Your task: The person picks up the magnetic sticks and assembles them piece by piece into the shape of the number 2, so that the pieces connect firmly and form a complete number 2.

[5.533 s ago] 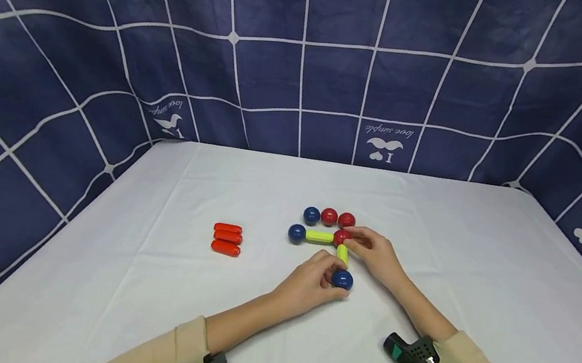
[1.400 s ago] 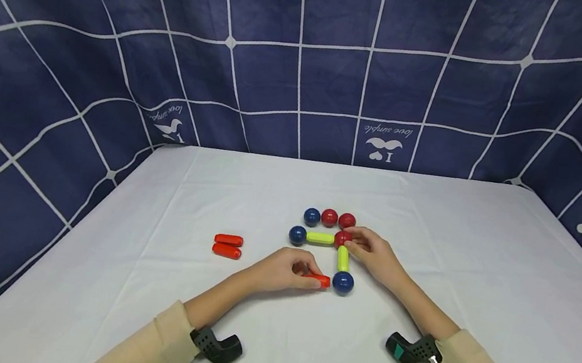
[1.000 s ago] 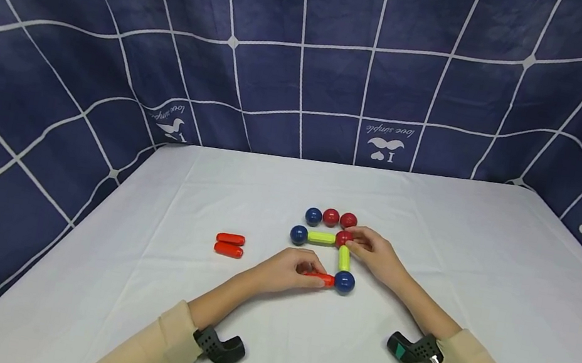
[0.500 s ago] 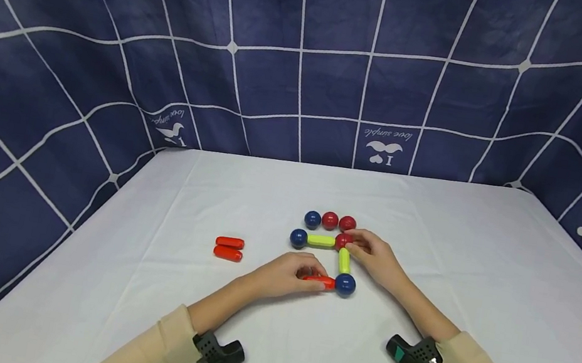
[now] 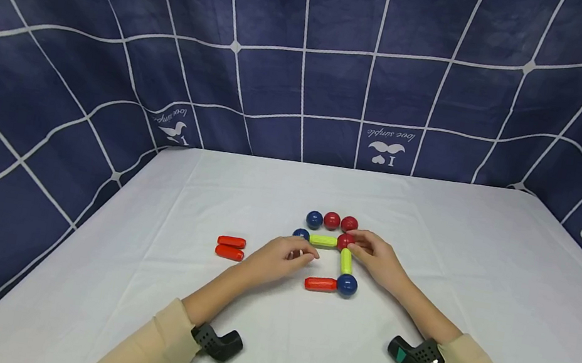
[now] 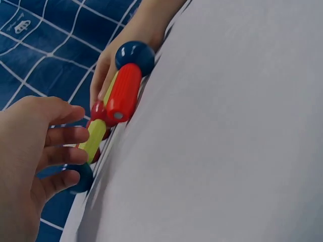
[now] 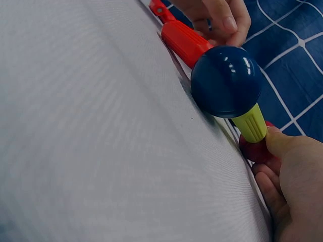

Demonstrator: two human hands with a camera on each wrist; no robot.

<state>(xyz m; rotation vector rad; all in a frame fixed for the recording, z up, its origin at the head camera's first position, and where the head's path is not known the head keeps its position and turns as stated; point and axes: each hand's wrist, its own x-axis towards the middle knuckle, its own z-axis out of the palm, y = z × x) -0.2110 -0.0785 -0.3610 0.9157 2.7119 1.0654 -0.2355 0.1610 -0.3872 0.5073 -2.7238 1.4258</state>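
Observation:
My right hand [image 5: 380, 262] pinches the red corner ball [image 5: 345, 242] of a toy made of balls and rods. From that ball a yellow-green rod [image 5: 323, 240] runs left to a blue ball [image 5: 301, 234], partly hidden by my left hand. A second yellow-green rod [image 5: 347, 262] comes toward me to the near blue ball [image 5: 347, 285]. A red rod [image 5: 320, 284] joins that ball and points left; its bare end shows in the left wrist view. My left hand [image 5: 278, 259] hovers just off the red rod, fingers loosely bent, holding nothing.
Behind the toy, a loose blue ball [image 5: 314, 220] and two red balls [image 5: 332, 220] stand in a row. Two red rods [image 5: 229, 252] lie to the left on the white tablecloth [image 5: 179, 310]. A dark blue checked cloth [image 5: 335, 81] hangs at the back.
My left hand brought a red rod from the pile at left to the near blue ball. It has since let go and drawn back up and left. My right hand stays put.

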